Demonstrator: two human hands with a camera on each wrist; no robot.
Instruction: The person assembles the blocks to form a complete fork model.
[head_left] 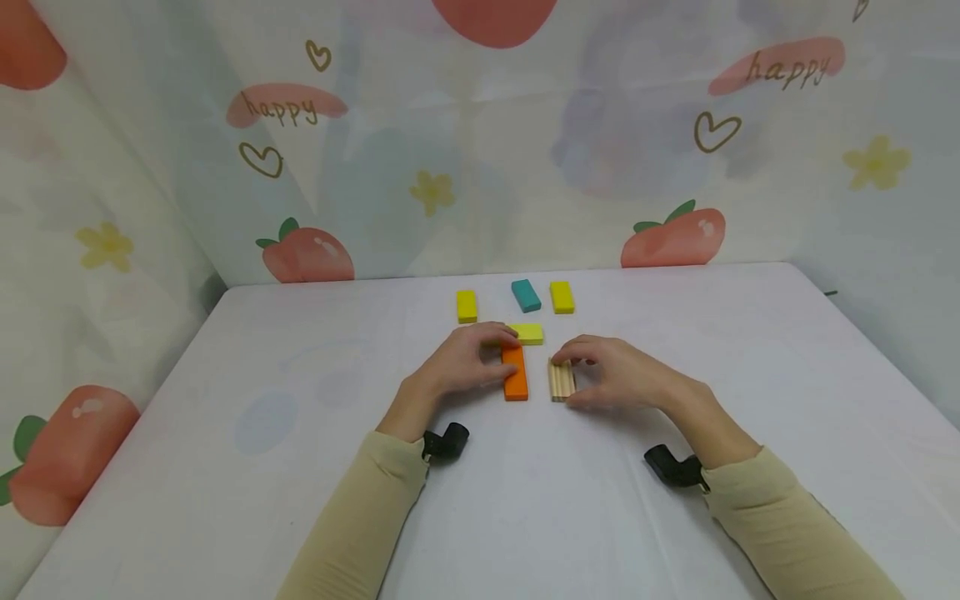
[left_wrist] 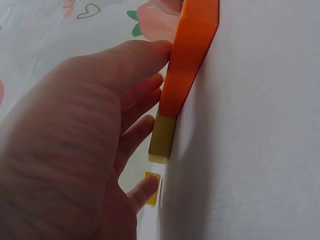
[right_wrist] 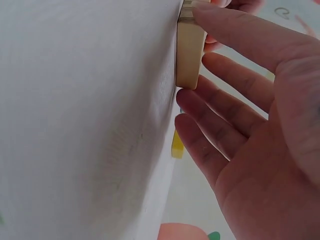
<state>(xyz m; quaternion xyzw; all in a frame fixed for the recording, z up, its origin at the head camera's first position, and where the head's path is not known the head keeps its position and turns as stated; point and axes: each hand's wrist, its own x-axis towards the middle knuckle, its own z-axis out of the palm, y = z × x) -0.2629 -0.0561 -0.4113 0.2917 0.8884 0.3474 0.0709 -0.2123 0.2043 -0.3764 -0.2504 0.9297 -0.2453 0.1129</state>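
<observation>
An orange block point(head_left: 515, 375) lies lengthwise on the table, its far end against a yellow-green block point(head_left: 530, 334). My left hand point(head_left: 474, 358) is at its left side, with the thumb and fingertips touching the orange block's upper edge in the left wrist view. To the right, several thin plain wooden blocks point(head_left: 561, 382) stand side by side in a small row. My right hand point(head_left: 626, 375) spans that row, thumb at the near end and fingertips at the far end. The right wrist view shows the outer wooden block point(right_wrist: 190, 55) beside the curved fingers.
Behind the hands lie a yellow block point(head_left: 467, 307), a teal block point(head_left: 526, 296) and another yellow block point(head_left: 562, 297). A white cloth covers the table point(head_left: 540, 517). Printed curtains point(head_left: 480, 142) stand at the back and sides. Each wrist wears a black camera mount.
</observation>
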